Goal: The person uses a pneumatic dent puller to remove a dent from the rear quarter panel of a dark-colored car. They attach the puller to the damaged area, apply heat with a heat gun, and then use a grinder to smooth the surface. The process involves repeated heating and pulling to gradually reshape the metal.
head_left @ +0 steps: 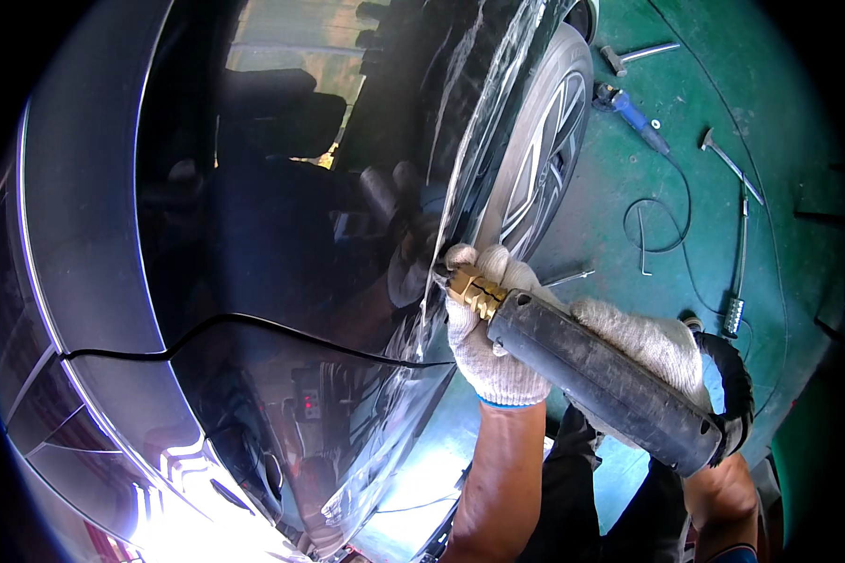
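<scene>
Both my hands wear white knitted gloves and hold a black cylindrical spot-welding gun (601,380) with a brass nose (477,292). My left hand (486,361) is closed around the brass end, at the scraped lower edge of a dark car's side panel (291,244). Farther back on the barrel, my right hand (643,342) grips from the far side; the gun hides part of its fingers. A thick black cable (737,375) loops from the rear end. The tip is dark and small; whether it touches the panel I cannot tell.
Beyond the panel is a car wheel (546,141). On the green floor (620,206) lie a hammer (650,52), a blue angle grinder (638,119) with its cord, another hammer (734,169), a bent rod (642,242) and a slide-hammer-like tool (735,314). A black strip (263,324) crosses the panel.
</scene>
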A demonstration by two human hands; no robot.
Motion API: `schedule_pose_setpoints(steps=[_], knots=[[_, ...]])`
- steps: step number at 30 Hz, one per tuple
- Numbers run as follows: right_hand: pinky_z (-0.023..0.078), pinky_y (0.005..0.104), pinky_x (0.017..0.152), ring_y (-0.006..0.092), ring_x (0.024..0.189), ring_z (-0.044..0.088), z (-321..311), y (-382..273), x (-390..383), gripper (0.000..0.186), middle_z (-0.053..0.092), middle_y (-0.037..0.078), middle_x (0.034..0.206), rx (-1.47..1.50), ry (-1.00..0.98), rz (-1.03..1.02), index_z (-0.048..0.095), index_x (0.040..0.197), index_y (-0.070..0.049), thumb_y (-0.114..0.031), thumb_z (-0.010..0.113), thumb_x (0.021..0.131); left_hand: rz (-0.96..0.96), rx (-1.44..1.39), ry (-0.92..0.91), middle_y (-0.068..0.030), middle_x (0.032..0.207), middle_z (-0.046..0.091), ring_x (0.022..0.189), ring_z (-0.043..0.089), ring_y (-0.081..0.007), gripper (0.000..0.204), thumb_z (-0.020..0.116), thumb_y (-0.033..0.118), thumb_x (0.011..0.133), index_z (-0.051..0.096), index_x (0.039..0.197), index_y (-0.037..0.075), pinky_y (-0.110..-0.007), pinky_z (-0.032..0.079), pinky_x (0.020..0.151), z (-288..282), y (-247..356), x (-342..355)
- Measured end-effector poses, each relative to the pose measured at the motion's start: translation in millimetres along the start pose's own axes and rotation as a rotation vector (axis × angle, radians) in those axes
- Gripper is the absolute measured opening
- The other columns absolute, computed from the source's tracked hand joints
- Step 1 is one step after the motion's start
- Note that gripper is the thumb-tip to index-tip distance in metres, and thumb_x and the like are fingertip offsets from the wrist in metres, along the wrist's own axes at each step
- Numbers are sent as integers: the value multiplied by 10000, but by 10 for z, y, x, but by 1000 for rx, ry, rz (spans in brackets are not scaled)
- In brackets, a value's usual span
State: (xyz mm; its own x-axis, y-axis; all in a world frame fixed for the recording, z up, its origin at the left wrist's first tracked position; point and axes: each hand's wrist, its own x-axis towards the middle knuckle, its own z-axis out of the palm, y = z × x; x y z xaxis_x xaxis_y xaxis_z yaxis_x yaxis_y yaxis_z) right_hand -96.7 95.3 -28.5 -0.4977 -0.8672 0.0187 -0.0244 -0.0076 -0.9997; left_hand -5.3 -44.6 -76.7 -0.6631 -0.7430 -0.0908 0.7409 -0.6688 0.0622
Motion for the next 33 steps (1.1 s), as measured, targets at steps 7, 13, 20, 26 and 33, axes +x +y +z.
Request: schedule_pose_setpoints(steps=[7, 13, 20, 26, 33], knots=[[564, 326, 876, 234, 982, 712, 81, -62, -82, 555, 698, 161, 1136, 148, 76, 263, 580, 1327, 41, -128, 797, 845, 8, 11, 75, -56, 934, 514, 706, 483, -78, 329, 632, 147, 963, 548, 1272, 74, -166, 483, 506, 95, -11, -16], [562, 335, 836, 251, 931, 717, -91, -121, 108, 578, 708, 179, 1082, 1, -61, 64, 595, 1296, 64, -143, 825, 807, -5, -70, -7, -44, 952, 514, 675, 487, -65, 324, 622, 156, 980, 546, 1285, 80, -182, 482, 514, 67, -34, 33], [560, 342, 791, 263, 872, 714, -108, 154, 66, 551, 712, 143, 1014, -112, -26, -186, 628, 1235, 42, -105, 790, 730, -69, -168, 76, -23, 945, 557, 634, 486, -49, 347, 616, 239, 1011, 539, 1316, 91, -193, 461, 501, -17, 59, -70], [571, 369, 797, 246, 900, 707, -498, 365, -740, 492, 702, 118, 1150, -238, 95, 152, 688, 1142, -8, -84, 773, 663, -211, 326, 477, -163, 1213, 673, 910, 659, -195, 371, 490, 208, 1072, 537, 1391, 23, -291, 505, 716, 243, 11, -488], [572, 366, 727, 248, 822, 678, -462, 650, -1172, 502, 676, 212, 1120, 513, 242, 377, 623, 1219, 39, -49, 786, 753, -190, 427, 418, -131, 1012, 673, 756, 650, -193, 234, 561, 160, 1036, 607, 1222, 26, -292, 515, 623, 327, 68, -748]])
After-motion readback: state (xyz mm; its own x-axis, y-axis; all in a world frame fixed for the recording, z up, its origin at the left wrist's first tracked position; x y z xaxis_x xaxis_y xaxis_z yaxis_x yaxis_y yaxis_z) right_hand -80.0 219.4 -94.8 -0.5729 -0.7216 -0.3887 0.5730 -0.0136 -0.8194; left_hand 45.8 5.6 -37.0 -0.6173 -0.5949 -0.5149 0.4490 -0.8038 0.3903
